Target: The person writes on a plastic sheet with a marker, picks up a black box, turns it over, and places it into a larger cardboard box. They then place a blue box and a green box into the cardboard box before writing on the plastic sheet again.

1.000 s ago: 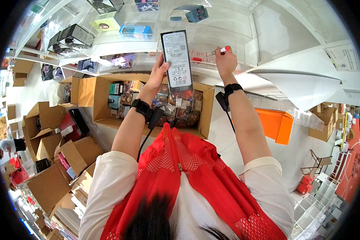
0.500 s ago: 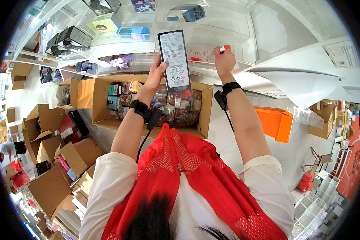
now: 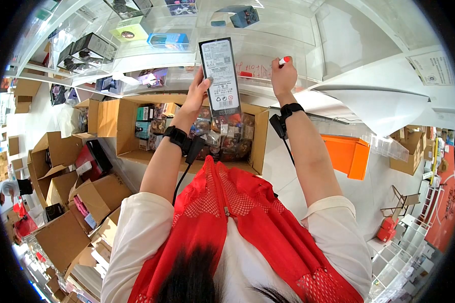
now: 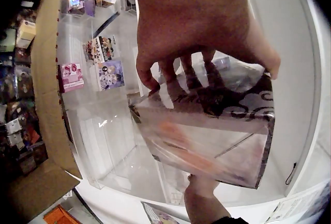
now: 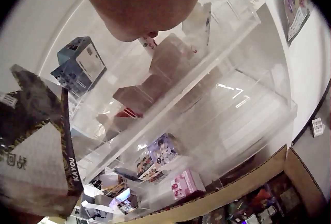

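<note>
My left hand grips a tall dark-edged box by its left side, thumb on its white printed label. In the left wrist view, the fingers spread over the box's black patterned end, above a clear side. My right hand pinches a white marker with a red end over the clear acrylic shelf. Red handwriting shows to its left, beside a small red piece. The marker's tip is hidden by the hand.
Below the box stands an open carton filled with small packaged goods. Boxed items, including a blue box, stand on the clear shelves. An orange bin is at the right; open cardboard boxes crowd the left floor.
The box and left hand have shifted slightly left. The marker in my right hand has tilted, showing less of its white body. Both hands keep their hold.
</note>
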`<move>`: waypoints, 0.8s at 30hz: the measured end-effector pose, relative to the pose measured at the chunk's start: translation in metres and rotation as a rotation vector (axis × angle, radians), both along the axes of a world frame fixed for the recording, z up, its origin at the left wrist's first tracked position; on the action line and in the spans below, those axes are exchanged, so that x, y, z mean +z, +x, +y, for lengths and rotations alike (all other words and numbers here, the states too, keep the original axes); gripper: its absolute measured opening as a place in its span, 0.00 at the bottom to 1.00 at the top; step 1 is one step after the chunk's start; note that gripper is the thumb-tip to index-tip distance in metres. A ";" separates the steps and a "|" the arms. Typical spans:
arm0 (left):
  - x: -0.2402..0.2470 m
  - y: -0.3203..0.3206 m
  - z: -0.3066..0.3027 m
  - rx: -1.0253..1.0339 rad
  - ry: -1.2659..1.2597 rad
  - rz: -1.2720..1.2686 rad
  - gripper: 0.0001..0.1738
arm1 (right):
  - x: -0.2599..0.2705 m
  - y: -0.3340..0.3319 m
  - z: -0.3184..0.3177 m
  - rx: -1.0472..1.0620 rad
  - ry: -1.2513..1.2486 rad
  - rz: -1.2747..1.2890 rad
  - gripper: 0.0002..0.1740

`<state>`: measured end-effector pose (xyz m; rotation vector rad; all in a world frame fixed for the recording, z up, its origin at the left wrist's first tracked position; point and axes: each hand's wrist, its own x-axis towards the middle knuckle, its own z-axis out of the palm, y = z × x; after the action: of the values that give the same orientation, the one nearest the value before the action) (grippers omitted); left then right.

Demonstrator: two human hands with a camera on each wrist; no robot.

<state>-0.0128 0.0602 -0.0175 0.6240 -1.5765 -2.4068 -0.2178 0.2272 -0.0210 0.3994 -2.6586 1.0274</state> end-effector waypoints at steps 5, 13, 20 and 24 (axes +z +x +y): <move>0.002 0.000 0.001 -0.001 -0.015 0.010 0.50 | -0.005 -0.002 0.000 0.021 -0.003 0.014 0.14; -0.001 0.000 -0.001 -0.010 -0.011 0.015 0.49 | 0.000 0.000 0.000 0.025 -0.021 0.017 0.15; -0.004 0.001 -0.002 -0.019 0.003 0.029 0.47 | -0.003 -0.001 0.002 0.067 0.008 0.029 0.16; -0.001 0.001 -0.001 -0.014 0.004 0.019 0.47 | -0.007 -0.004 0.000 0.011 -0.108 0.029 0.16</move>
<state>-0.0115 0.0589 -0.0181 0.5910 -1.5747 -2.4188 -0.2219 0.2277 -0.0279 0.4030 -2.5644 1.1534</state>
